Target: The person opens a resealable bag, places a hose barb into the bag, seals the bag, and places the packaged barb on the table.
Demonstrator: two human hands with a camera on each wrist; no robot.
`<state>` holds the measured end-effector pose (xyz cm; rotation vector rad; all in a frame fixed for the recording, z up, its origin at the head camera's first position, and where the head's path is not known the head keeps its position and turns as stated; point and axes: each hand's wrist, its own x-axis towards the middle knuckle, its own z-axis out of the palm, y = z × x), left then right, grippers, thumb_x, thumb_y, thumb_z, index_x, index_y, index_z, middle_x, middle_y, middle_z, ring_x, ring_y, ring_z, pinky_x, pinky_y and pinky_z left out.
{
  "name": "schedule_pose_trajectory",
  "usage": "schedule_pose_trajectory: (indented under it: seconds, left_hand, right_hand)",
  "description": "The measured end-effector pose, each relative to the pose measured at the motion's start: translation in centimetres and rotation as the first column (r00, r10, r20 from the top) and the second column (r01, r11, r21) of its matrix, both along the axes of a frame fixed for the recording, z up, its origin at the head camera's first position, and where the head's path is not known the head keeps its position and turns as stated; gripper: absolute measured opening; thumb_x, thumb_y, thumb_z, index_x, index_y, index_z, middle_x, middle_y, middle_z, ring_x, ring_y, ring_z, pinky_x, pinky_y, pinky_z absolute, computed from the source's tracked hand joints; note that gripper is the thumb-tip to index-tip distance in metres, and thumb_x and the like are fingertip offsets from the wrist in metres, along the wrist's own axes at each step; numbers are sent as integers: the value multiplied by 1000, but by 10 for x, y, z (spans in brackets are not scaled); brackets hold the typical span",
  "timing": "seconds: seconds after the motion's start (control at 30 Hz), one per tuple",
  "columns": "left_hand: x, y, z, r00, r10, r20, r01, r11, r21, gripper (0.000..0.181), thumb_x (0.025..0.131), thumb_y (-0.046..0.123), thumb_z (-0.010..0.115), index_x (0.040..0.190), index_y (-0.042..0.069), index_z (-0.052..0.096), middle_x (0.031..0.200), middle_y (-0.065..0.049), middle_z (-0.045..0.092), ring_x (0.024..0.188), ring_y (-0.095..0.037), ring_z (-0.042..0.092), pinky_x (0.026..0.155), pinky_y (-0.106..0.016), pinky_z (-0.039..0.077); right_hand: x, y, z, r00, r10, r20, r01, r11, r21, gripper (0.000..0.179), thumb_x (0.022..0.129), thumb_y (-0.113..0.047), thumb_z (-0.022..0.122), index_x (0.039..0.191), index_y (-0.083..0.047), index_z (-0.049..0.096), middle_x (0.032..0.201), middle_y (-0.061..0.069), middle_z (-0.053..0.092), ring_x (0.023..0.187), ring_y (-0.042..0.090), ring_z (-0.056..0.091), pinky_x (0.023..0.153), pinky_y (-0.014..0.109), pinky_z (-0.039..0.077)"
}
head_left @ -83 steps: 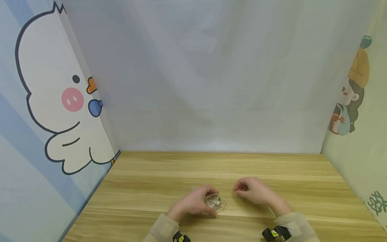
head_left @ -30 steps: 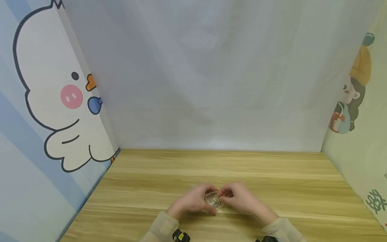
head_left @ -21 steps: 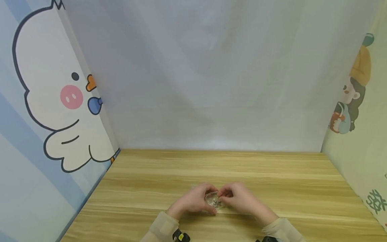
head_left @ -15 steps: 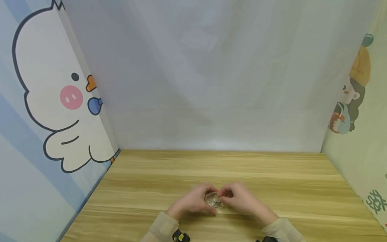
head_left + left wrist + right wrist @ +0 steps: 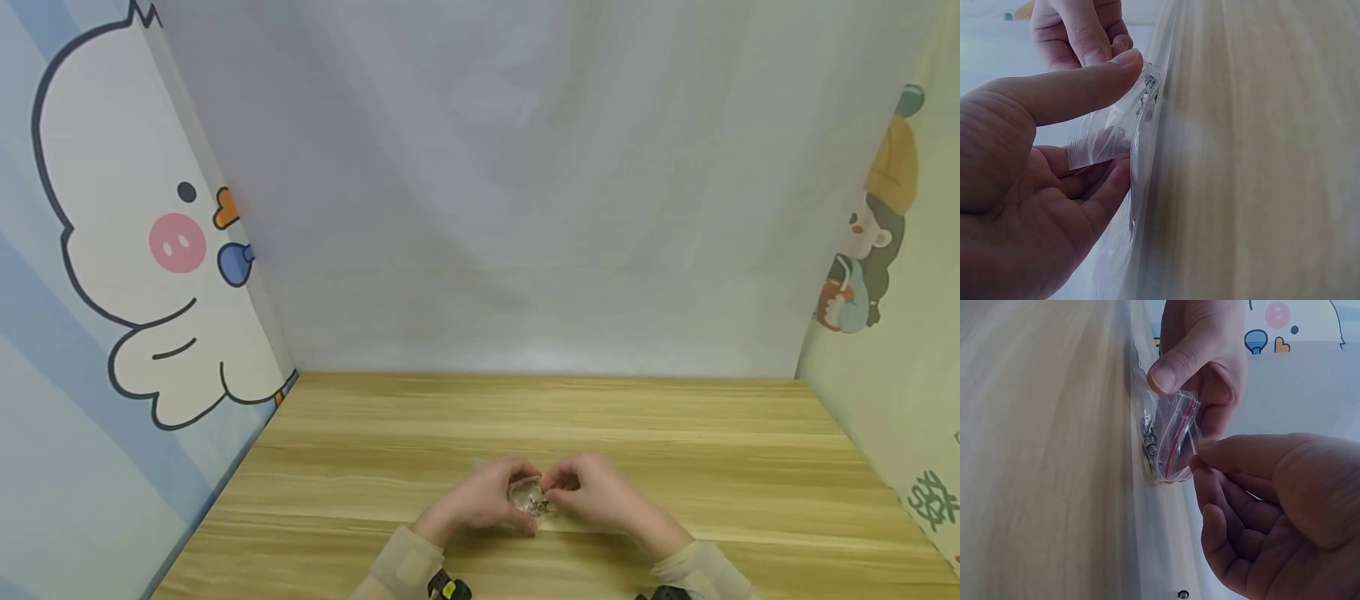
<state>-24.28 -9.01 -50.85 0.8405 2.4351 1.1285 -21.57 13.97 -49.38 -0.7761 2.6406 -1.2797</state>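
Observation:
A small clear zip-lock bag [image 5: 527, 495] with a red seal line holds several tiny metal pieces that look like screws [image 5: 1149, 442]. My left hand [image 5: 491, 497] grips the bag from the left, thumb on the near side and fingers on the far side. At the bag's right edge, my right hand [image 5: 592, 493] pinches the rim between thumb and index finger, the other fingers curled in. In the left wrist view the bag [image 5: 1110, 137] stands with its mouth between the two hands, and the left thumb partly hides the right fingertips.
Both hands work low over a wood-grain table [image 5: 375, 433]. One small round metal piece [image 5: 1183, 594] lies on the table by the right hand. Clear plastic [image 5: 1125, 231] lies along the table under the left hand. A pale curtain [image 5: 525, 208] stands behind.
Since the earliest frame, my right hand has moved left from the table to the bag's edge. Over the last second both hands and the bag have stayed almost still.

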Motion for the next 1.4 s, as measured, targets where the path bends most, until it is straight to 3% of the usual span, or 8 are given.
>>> schedule_pose_trajectory:
  seconds: [0.23, 0.5, 1.1, 1.4]
  left_hand:
    - [1, -1, 2, 1000, 0, 4, 0, 1000, 0, 65, 77, 16, 98, 133, 8, 68, 129, 2, 68, 123, -15, 61, 110, -35, 48]
    - [3, -1, 3, 1000, -7, -15, 7, 1000, 8, 65, 74, 14, 99, 130, 5, 68, 125, 2, 68, 115, -12, 62, 107, -33, 48]
    - [1, 0, -1, 1000, 3, -27, -3, 1000, -4, 67, 74, 14, 99, 132, 6, 67, 128, 2, 68, 123, -16, 61, 114, -36, 46]
    - [2, 0, 1, 999, 0, -34, -1, 1000, -7, 68, 73, 14, 99, 132, 6, 67, 129, 0, 68, 124, -19, 62, 114, -39, 47]
  right_hand:
    - [0, 2, 2, 999, -21, 40, 21, 1000, 5, 5, 96, -6, 75, 100, -7, 79, 91, -4, 75, 82, 9, 67, 74, 25, 56]
    - [-3, 11, 4, 999, -29, 37, 29, 1000, -11, 5, 96, -8, 77, 100, -6, 79, 92, -2, 76, 83, 11, 68, 74, 26, 57]
    - [-18, 44, 4, 979, -197, 42, 198, 980, 0, 9, 98, -8, 76, 105, -2, 79, 96, 1, 76, 86, 14, 68, 76, 28, 57]
    - [-24, 60, 0, 979, -202, 27, 201, 979, 34, 11, 95, -9, 79, 104, -3, 79, 97, 1, 76, 88, 15, 68, 79, 29, 57]
